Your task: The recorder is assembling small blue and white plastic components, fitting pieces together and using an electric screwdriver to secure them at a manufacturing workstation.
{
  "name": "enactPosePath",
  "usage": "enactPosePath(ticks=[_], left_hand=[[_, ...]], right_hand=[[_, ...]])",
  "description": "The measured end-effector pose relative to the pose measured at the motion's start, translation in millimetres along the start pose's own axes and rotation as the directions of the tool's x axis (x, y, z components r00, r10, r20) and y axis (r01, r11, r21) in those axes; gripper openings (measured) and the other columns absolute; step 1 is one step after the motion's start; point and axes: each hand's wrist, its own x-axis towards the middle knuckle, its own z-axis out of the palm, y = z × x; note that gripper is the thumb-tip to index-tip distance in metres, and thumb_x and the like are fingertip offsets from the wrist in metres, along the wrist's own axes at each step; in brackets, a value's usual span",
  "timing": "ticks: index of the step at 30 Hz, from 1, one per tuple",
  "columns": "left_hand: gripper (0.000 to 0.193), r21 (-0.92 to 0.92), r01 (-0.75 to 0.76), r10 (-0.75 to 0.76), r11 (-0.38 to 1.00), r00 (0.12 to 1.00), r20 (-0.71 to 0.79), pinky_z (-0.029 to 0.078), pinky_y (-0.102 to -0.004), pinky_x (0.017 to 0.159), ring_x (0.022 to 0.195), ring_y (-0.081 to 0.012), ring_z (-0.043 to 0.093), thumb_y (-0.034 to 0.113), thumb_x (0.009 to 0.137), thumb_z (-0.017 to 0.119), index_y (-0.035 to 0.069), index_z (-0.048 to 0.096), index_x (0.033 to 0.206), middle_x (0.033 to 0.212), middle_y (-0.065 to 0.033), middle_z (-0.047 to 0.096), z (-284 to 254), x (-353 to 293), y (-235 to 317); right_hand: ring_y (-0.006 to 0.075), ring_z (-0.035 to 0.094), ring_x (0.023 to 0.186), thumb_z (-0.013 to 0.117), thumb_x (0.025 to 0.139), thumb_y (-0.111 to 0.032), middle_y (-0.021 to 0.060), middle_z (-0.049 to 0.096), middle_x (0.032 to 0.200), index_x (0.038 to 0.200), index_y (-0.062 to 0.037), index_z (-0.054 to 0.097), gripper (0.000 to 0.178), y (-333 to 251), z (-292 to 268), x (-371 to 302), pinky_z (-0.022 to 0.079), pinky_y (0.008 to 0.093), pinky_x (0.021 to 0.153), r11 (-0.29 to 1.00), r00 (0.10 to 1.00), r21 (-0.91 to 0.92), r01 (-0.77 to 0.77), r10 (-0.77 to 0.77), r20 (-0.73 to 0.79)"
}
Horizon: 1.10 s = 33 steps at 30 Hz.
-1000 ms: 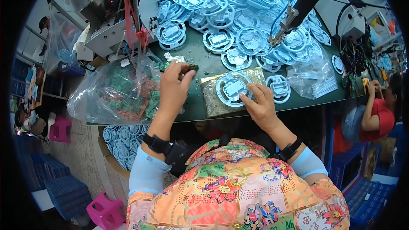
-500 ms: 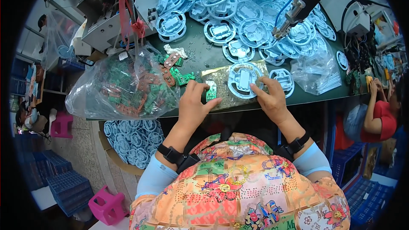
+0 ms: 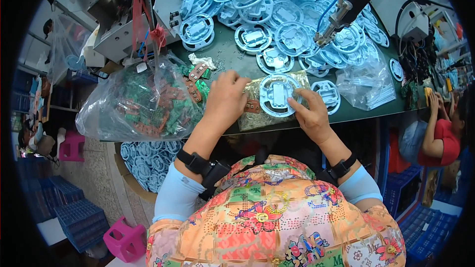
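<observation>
Now the left hand [image 3: 225, 100] lies at the table [image 3: 232, 62] edge, fingers curled together onto a small brown board [image 3: 253, 106]; whether they pinch it or only press it, I cannot tell. The right hand [image 3: 309, 113] is just beside a round blue disc [image 3: 278, 95], and its spread fingers touch the disc rim from the right side. The disc lies flat on a shiny pad [image 3: 257, 116] near the table edge, between both hands, and the board touches its left rim.

A clear bag [image 3: 136, 104] stands left of the left hand, full of green and brown boards; a few boards [image 3: 197, 76] spill out at its open top. A second clear bag [image 3: 368, 84] lies right of the disc, and its content is hard to make out. Under the table a brown box [image 3: 143, 155] holds more blue discs, but the table edge and the left arm hide a part of it. Many blue discs [image 3: 277, 24] cover the far table in a loose heap.

A dark tool [image 3: 346, 2] with a blue hose hangs over the heap; its upper part is cut off. At the right rim another person in a red shirt [image 3: 443, 136] is only partly visible. Blue crates [image 3: 74, 212] and a pink stool [image 3: 126, 240] are on the floor at the left.
</observation>
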Motion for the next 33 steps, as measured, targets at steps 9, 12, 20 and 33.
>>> enactPosePath(ticks=[9,12,20,33], left_hand=[[0.014,-0.162,0.164,-0.169,0.973,0.985,-0.02,0.045,-0.0382,0.072,0.082,-0.0285,0.053,0.009,0.078,0.076,0.008,0.07,0.091,0.086,-0.009,0.054,14,-40,15],[0.015,-0.16,0.116,-0.128,0.98,0.989,-0.067,0.045,-0.0387,0.072,0.083,-0.0286,0.053,0.006,0.077,0.076,0.008,0.071,0.091,0.087,-0.0087,0.054,16,-38,10],[0.019,-0.138,0.087,-0.098,0.987,0.992,-0.077,0.046,-0.0388,0.079,0.095,-0.0292,0.057,0.002,0.074,0.076,0.007,0.071,0.092,0.098,-0.0082,0.061,1,-37,-4],[0.02,-0.068,-0.172,0.176,0.983,0.982,0.063,0.039,-0.0381,0.079,0.097,-0.0227,0.057,0.008,0.077,0.076,0.015,0.07,0.095,0.104,0.0005,0.065,15,7,14]], right_hand=[[0.0305,0.06,0.1,0.071,0.068,0.004,0.0105,0.059,0.116,0.114,-0.0126,0.066,0.05,-1,1,-3,0.048,0.0409,0.081,1.0,0.999,0.015,0.0,0.0,0.033],[0.0308,0.06,0.1,0.07,0.068,0.004,0.0105,0.059,0.115,0.114,-0.0109,0.066,0.048,-2,0,-1,0.048,0.0413,0.082,1.0,0.999,0.019,0.001,-0.002,0.048],[0.0317,0.062,0.102,0.072,0.069,0.002,0.0126,0.062,0.116,0.11,-0.0068,0.065,0.042,-5,8,4,0.05,0.0419,0.083,0.997,0.998,0.062,0.056,-0.056,-0.004],[0.0316,0.063,0.104,0.072,0.072,-0.004,0.0148,0.062,0.118,0.109,-0.008,0.067,0.037,-10,9,0,0.05,0.0413,0.085,0.996,0.998,0.077,0.054,-0.055,0.013]])
